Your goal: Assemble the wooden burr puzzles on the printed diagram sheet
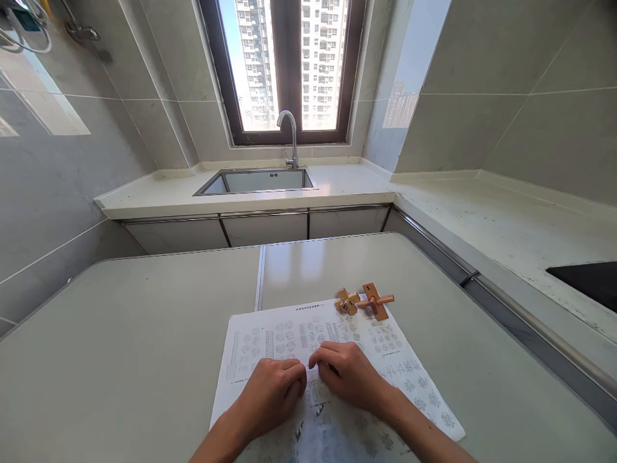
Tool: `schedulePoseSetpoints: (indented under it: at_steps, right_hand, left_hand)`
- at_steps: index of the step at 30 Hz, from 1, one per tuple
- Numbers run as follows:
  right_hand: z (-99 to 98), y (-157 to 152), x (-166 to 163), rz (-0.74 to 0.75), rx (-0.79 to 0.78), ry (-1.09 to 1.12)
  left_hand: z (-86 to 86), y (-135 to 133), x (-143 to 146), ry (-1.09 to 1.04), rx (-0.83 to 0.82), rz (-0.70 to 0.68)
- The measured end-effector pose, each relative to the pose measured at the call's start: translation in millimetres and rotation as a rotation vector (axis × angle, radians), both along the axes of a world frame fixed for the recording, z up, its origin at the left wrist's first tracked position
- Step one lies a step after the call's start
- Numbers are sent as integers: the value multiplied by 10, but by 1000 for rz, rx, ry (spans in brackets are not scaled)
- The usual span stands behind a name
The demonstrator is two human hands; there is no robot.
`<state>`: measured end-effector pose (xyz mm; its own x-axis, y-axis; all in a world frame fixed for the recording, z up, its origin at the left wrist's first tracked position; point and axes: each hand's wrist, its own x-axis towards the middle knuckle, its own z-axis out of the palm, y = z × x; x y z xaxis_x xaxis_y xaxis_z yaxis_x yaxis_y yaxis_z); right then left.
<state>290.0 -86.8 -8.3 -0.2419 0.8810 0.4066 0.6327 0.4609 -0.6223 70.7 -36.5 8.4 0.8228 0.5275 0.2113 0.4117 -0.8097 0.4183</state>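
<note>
A white printed instruction sheet (385, 347) lies on the pale table (120, 334) in front of me. Both hands rest on its middle, fingers curled and fingertips nearly touching. My left hand (272, 395) and my right hand (349, 376) seem to pinch a small pale thing between them; I cannot make out what it is. A wooden interlocking puzzle (364, 301), made of crossed blocks and a peg, sits at the sheet's far right corner, beyond my right hand and apart from it.
A seam (260, 276) splits the table into two halves. Behind it runs a counter with a steel sink (258, 181) and a tap (290, 136) under a window. Another counter (506, 225) runs along the right, with a black hob (590, 280).
</note>
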Motion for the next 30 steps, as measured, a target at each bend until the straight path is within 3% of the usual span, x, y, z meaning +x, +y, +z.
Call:
schedulePoseSetpoints:
  at_steps: [12,16,22,30]
  right_hand:
    - [9,-5,-10,-24,3,64]
    - [51,12,-16,-120,-79,280]
    - [128,101,60,-232,-441,909]
    - [89,151,122,-278,-470,1087]
  left_hand:
    - [29,-9,10,11,3,11]
    - [35,4,10,14,-13,4]
    - [33,13,9,1,-31,-8]
    - [26,12,13,-2,-14,-4]
